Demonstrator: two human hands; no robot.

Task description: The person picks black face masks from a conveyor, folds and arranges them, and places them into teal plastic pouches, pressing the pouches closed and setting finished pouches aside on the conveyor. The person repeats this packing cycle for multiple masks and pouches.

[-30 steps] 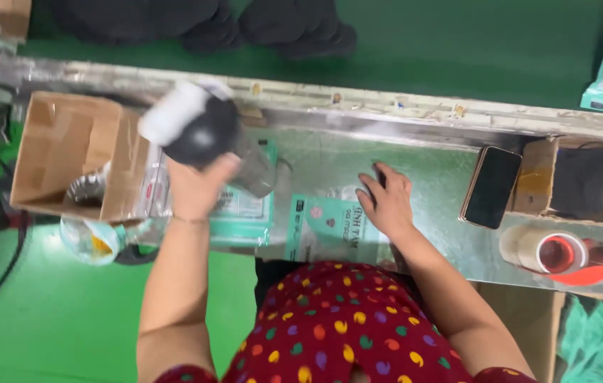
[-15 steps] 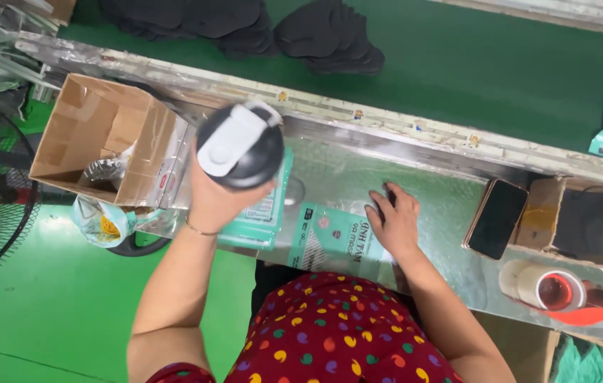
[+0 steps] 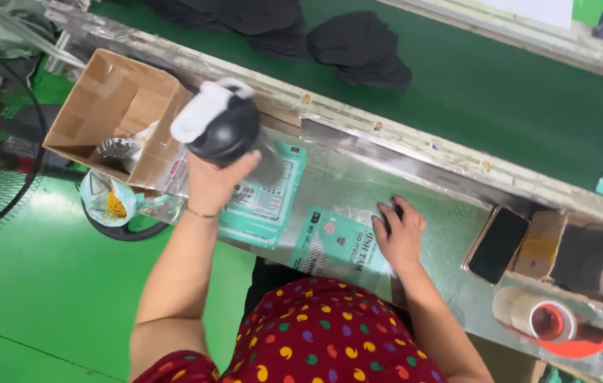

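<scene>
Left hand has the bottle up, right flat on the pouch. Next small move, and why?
Probably lower the black bottle toward the metal bench. The left hand holds it raised by the cardboard box, clear of any surface, while the right hand presses the teal pouch flat, apparently readying it.

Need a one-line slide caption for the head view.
Left hand lifts a black-and-white bottle; right hand presses a teal packet.
</scene>
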